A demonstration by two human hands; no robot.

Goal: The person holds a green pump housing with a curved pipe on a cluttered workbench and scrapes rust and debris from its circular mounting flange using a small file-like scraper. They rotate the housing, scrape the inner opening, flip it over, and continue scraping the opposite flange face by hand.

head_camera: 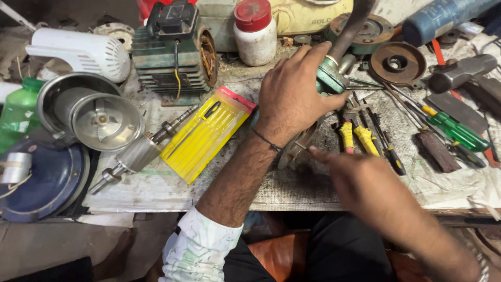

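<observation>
A cluttered workbench [292,190] fills the view, its top covered by a grimy, woven-looking mat and stained paper, with a worn edge toward the person. At the back stands a ribbed green motor housing [167,57] with copper windings showing at its open end, beside a white plastic jar [255,39] with a red lid. To the left lie a round dark blue cover [52,180], a shiny steel jar with a blade inside [102,117] and a white vented plastic shell [86,52]. A steel rotor shaft [138,154] lies slanted next to a flat yellow packet [206,136] of small tools. On the right sit a rusty brown pulley disc [397,62], a hammer head [462,70], green-handled screwdrivers [454,130] and yellow-handled pliers [360,137]. The left hand [292,99] reaches forward from a pale patterned sleeve, a thin dark band at the wrist, its fingers curled closed over a small green motor part [330,78] near the middle of the bench; the hand hides most of that part, and a dark hose or handle above it runs out of the frame. The right hand [360,180] is blurred, fingers loosely extended toward a grey metal disc [295,149] beneath the left wrist; I cannot tell whether it grips anything.
</observation>
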